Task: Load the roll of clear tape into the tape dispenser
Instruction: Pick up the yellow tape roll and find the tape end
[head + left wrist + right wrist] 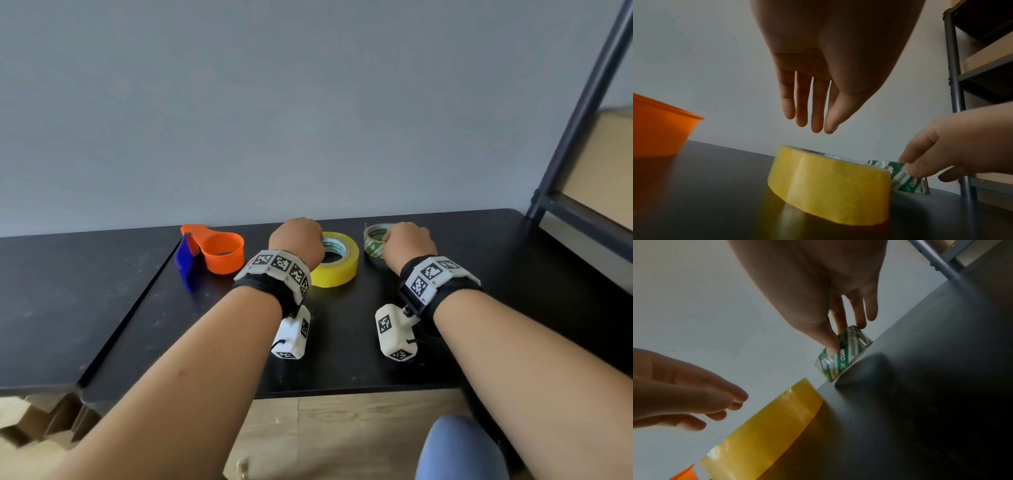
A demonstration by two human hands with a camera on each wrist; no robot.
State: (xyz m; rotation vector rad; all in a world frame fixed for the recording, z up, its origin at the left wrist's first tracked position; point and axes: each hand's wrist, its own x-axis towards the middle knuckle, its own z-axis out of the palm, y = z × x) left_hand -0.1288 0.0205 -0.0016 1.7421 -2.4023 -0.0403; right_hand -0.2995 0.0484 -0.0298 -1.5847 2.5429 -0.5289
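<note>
The clear tape roll [372, 246], with a green printed core, lies flat on the black table [342, 342] at the back right. My right hand [407, 243] pinches its rim between thumb and fingers [833, 345], and the clear roll [840, 360] still touches the table. The orange tape dispenser [222, 251], with a blue part [186, 262] on its left side, stands at the back left. My left hand [813, 123] hovers with straight fingers just above a yellow tape roll [828, 183] and holds nothing.
A yellow tape roll [337, 272] lies between the dispenser and the clear roll. A dark metal shelf frame [575, 130] stands at the table's right end. A seam [130, 301] divides two table tops on the left. A blue seat [459, 448] sits below the front edge.
</note>
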